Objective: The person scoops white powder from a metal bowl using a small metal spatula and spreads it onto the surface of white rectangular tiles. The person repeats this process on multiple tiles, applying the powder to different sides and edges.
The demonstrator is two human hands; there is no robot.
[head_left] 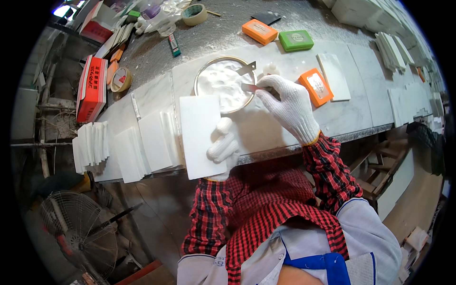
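My left hand (pixel 225 148), in a white knitted glove, grips a white rectangular slab (pixel 199 133) at its right edge, thumb on the face. The slab stands tilted at the table's front edge, overlapping the lower left of a round metal pan (pixel 195 84). White powder (pixel 217 80) fills the pan. My gloved right hand (pixel 289 105) pinches a thin metal blade (pixel 249 88) between thumb and fingers, its tip over the pan's right rim. A second flat metal piece with a hole (pixel 247 69) rests across the far right rim.
Stacks of white slabs (pixel 159 140) stand at left. Orange boxes (pixel 316 87) and a green box (pixel 296 41) lie beyond my right hand, near a loose white slab (pixel 333 77). Tape rolls (pixel 194 15) and a red-and-white box (pixel 92 88) sit farther left. A fan (pixel 80 237) stands below.
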